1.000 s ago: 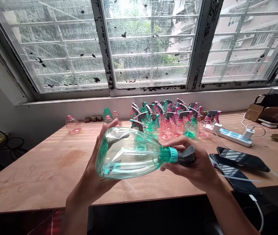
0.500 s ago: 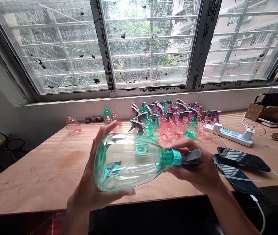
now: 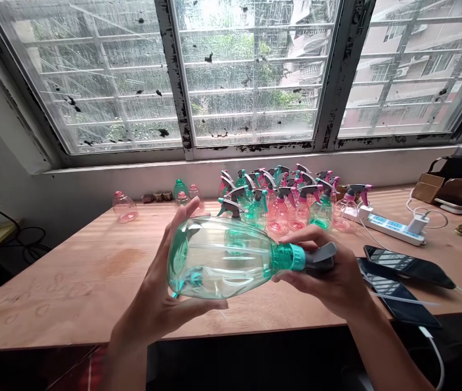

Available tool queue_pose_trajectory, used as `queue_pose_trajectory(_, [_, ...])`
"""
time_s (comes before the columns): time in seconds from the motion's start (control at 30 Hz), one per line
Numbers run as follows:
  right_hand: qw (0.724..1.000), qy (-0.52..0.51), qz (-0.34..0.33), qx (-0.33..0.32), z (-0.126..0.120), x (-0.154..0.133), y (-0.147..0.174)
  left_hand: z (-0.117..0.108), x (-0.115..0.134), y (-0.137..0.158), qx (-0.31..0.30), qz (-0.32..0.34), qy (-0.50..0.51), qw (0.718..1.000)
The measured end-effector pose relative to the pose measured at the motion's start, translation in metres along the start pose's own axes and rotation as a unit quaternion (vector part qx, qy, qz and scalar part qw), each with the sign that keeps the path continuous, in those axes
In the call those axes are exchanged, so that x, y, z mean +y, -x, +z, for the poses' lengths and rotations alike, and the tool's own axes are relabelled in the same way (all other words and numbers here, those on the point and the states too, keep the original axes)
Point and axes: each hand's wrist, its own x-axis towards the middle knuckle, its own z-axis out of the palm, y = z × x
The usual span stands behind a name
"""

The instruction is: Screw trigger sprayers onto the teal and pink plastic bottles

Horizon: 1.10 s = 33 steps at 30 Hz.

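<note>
Clasping the green bottle (image 3: pixel 222 260), left hand (image 3: pixel 155 298) at its base (image 3: pixel 178 252), right hand (image 3: pixel 336 279) apparently pinching its neck (image 3: pixel 280 257), you should find it light, slick, best held by the collar (image 3: pixel 297 257).

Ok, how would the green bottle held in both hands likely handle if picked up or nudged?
The green bottle is probably light for its size, since no liquid shows through its clear wall. Its glossy surface suggests it could be slippery. Laid on its side, the rounded body might roll, though the protruding sprayer head would likely limit that.
</note>
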Motion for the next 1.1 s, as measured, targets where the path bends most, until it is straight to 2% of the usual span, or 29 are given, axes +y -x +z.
queue_pose_trajectory(0.13, [1.000,-0.026,0.004,-0.015,-0.0015,0.0012,-0.0010,-0.0020,-0.0027,-0.0015,0.000,0.057,0.000,0.998])
queue_pose_trajectory(0.37, [0.999,0.042,-0.010,0.010,0.0017,-0.0007,-0.0003,0.0007,0.0038,-0.0009,-0.004,-0.033,0.016,0.999])
queue_pose_trajectory(0.43, [0.999,0.035,-0.004,0.007,0.0022,-0.0010,-0.0004,0.0006,0.0044,-0.0017,0.004,-0.035,0.014,0.999])
queue_pose_trajectory(0.6, [1.000,-0.003,0.024,0.003,0.0026,-0.0008,-0.0010,-0.0009,-0.0007,-0.0002,0.000,0.017,0.002,1.000])
queue_pose_trajectory(0.73, [1.000,0.019,0.000,-0.012,0.0010,0.0012,-0.0033,-0.0012,-0.0009,0.0008,-0.023,-0.027,-0.018,0.999])
queue_pose_trajectory(0.87, [0.999,0.043,-0.026,-0.017,-0.0009,0.0038,-0.0039,-0.0025,0.0028,-0.0003,-0.020,-0.066,-0.024,0.997])
queue_pose_trajectory(1.1, [0.999,-0.012,0.036,-0.014,-0.0012,0.0030,-0.0009,-0.0088,-0.0010,0.0054,-0.025,-0.007,-0.016,1.000])
